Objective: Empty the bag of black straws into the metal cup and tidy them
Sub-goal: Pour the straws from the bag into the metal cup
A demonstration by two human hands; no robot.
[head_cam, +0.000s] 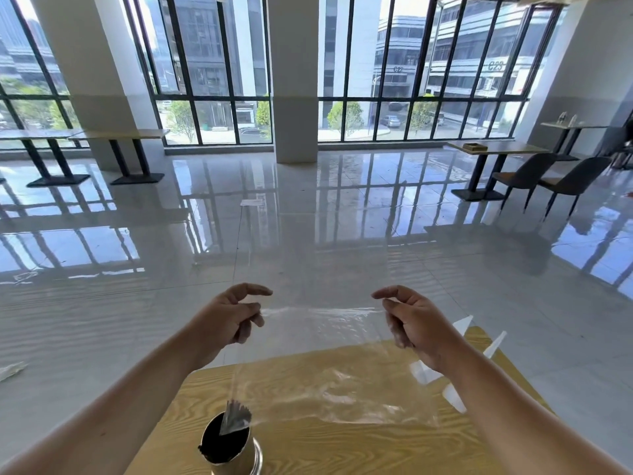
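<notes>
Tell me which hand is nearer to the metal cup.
Left. The left hand is up roughly over the metal cup; the right hand is equally high but well off to the cup's right.

left hand point(233, 315): bare, nothing worn on fingers or wrist
right hand point(411, 320): bare
left forearm point(137, 389): bare, unsleeved
right forearm point(513, 406): bare, unsleeved

place: cafe/canteen hall | tables point(493, 148), chairs point(524, 176), tall windows point(411, 70)

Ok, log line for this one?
step: emptying bag | left hand: pinches bag top | right hand: pinches bag top | bag corner at cup mouth | straws in cup
</notes>
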